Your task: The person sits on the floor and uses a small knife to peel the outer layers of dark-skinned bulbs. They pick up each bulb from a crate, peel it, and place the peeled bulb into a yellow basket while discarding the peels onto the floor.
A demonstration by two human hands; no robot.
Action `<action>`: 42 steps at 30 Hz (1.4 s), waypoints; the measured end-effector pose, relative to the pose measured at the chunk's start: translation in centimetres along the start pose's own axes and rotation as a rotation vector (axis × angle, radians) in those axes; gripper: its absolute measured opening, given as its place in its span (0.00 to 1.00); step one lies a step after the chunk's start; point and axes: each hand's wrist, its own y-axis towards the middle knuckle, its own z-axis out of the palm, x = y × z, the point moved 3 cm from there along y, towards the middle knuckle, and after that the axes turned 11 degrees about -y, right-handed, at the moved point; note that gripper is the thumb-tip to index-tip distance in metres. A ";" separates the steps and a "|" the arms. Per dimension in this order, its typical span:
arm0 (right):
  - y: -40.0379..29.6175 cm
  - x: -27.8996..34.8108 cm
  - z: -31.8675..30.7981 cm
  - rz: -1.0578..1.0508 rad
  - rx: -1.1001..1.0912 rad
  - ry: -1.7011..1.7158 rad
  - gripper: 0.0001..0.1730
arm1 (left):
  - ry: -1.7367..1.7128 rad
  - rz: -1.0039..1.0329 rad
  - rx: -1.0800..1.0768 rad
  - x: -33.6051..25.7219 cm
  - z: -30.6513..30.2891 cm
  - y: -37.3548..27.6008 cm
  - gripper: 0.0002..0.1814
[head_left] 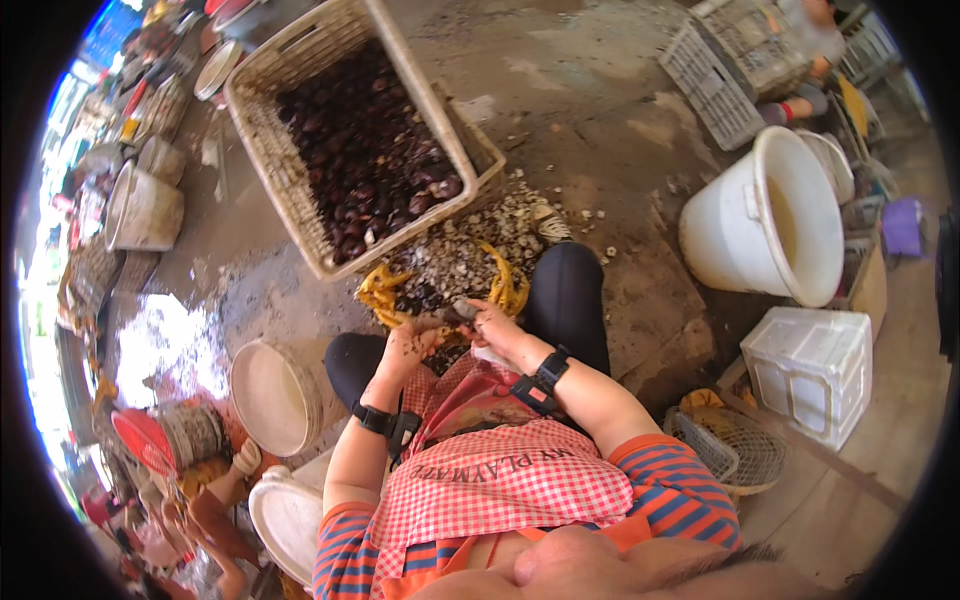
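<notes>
My left hand [405, 346] and my right hand [496, 327] meet above my lap, fingers curled, with mud on the skin. A small grey-brown object [464, 309] is at my right fingertips; its kind is unclear. What my left fingers hold is hidden. Yellow plastic or cloth [384, 289] lies beyond the left hand, and a similar yellow piece [506, 285] beyond the right. Pale peelings [457, 251] litter the floor between my feet. Ahead, a plastic crate [259, 127] contains dark round corms [360, 150], seemingly water chestnuts. A red checked apron [495, 480] covers my lap.
To the right stand a large white bucket [720, 217] with cloudy liquid, a foam box [806, 367] and a wire basket [757, 457]. Left are a pale tub [274, 397] and a lidded bucket [289, 517]. Another person's arm [221, 491] shows at lower left. The floor [525, 75] looks wet.
</notes>
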 end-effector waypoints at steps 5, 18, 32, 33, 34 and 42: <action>0.2 -0.3 0.4 -0.151 0.088 -0.035 0.21 | -0.103 0.089 0.010 -0.7 2.7 0.1 0.29; 0.5 1.1 1.5 -0.448 0.028 -0.889 0.25 | 0.131 0.293 0.085 0.2 2.9 1.0 0.29; 3.0 0.4 0.4 -0.237 -0.230 -0.314 0.15 | -0.070 0.139 0.018 -1.0 2.5 1.7 0.22; 2.5 0.5 -0.1 -0.172 -0.241 -0.231 0.16 | -0.234 0.178 -0.035 -0.6 2.6 1.1 0.20; 2.2 0.5 -0.6 -0.107 -0.251 -0.147 0.17 | -0.281 0.101 -0.029 -0.5 2.3 1.0 0.19; 1.2 0.6 1.6 -0.767 -0.210 -0.879 0.20 | -0.393 0.074 -0.018 0.8 0.9 1.0 0.16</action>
